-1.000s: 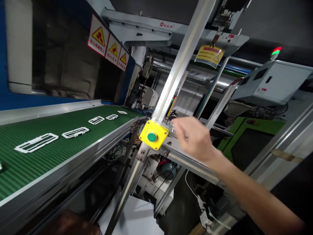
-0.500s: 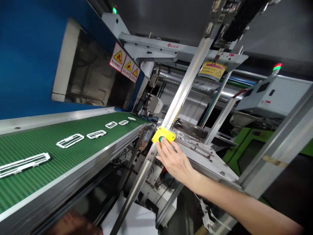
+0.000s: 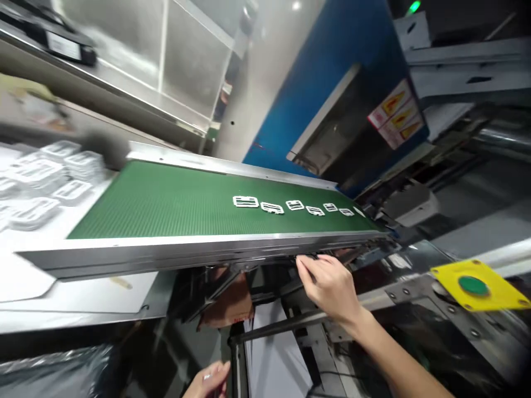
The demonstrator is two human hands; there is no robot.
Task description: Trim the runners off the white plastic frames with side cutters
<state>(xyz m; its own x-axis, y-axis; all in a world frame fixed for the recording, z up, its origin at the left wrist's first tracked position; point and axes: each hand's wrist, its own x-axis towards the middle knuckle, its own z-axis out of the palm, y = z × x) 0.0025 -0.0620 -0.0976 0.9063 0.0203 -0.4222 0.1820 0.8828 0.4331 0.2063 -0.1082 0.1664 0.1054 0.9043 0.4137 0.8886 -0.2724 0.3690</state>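
Note:
My right hand (image 3: 329,287) reaches up to the lower edge of the conveyor's metal side rail (image 3: 199,249), its fingertips against the dark underside. Whether it grips the rail is hidden. My left hand (image 3: 209,380) sits low at the bottom edge of the view, partly cut off, with loosely parted fingers and nothing visible in them. Above both hands runs a green conveyor belt (image 3: 166,202). Several white plastic frames (image 3: 271,207) lie in a row along its far end.
A yellow push-button box (image 3: 477,284) with a green button is on a metal bracket at right. White frames (image 3: 37,177) lie stacked on a white surface at left. Below the conveyor are brown cardboard (image 3: 226,304) and white sheets (image 3: 274,354). A blue machine housing (image 3: 332,94) carries warning labels.
The view has swung left, carrying the yellow box to the right. My right hand has moved from that box to the conveyor's underside. My left hand has come into view.

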